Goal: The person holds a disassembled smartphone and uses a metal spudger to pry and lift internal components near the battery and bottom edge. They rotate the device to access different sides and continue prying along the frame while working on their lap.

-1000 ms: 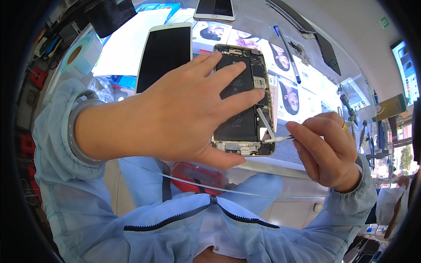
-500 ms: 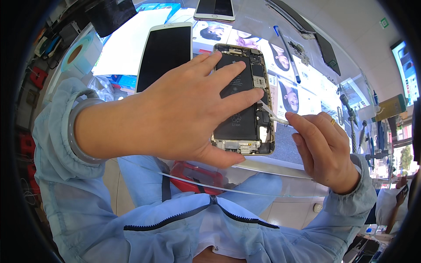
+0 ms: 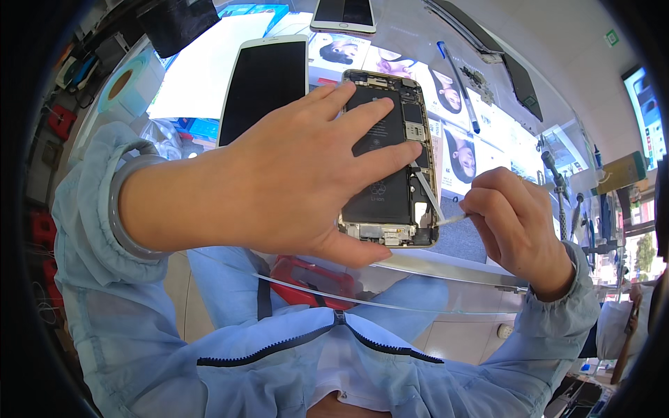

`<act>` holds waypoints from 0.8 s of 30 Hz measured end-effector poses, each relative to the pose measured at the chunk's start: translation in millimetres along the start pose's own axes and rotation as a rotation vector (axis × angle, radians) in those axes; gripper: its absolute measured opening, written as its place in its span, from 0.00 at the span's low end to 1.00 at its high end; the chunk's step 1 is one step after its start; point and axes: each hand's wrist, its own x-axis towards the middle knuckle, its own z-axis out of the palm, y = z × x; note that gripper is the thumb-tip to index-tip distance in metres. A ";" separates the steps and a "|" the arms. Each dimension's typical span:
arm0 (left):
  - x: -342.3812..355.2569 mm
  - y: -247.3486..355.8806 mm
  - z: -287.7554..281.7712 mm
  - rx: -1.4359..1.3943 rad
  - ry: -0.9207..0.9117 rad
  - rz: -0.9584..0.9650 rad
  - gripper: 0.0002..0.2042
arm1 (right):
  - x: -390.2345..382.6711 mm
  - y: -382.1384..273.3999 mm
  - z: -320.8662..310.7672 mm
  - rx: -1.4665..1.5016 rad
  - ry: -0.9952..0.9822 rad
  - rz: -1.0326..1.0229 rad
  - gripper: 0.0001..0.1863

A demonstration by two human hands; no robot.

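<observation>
An opened phone (image 3: pixel 380 209) lies in front of me, showing its black battery and inner boards. My left hand (image 3: pixel 293 174) spreads over it, fingertips resting on its upper and middle parts, thumb along the bottom edge, hiding much of the left side. From under the forefinger a white strip (image 3: pixel 428 188) slants down to the phone's lower right. There it meets a thin tool (image 3: pixel 454 218), apparently tweezers, pinched in my right hand (image 3: pixel 509 223) just right of the phone.
A white phone (image 3: pixel 261 80) lies behind my left hand, another phone (image 3: pixel 341 14) at the back. A pen (image 3: pixel 456 83), dark phone parts (image 3: pixel 519 83), a tape roll (image 3: pixel 125 90) and clamp-like fittings (image 3: pixel 550 167) surround them. A person's arm (image 3: pixel 624 334) shows far right.
My right hand rose half a second ago and has since shifted right and lower with the tool, the white strip now running longer and straighter. My left hand stays in place.
</observation>
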 end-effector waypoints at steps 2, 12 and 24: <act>2.1 -1.3 0.0 -0.023 -0.009 0.003 0.43 | -0.5 1.3 -0.1 -0.027 0.033 -0.021 0.08; -0.6 0.7 -0.3 0.015 0.023 -0.005 0.44 | 6.1 4.4 -10.3 0.072 0.031 -0.249 0.10; 1.6 -1.8 -0.1 0.025 0.010 0.023 0.45 | -16.6 66.6 -4.4 0.229 0.256 0.116 0.21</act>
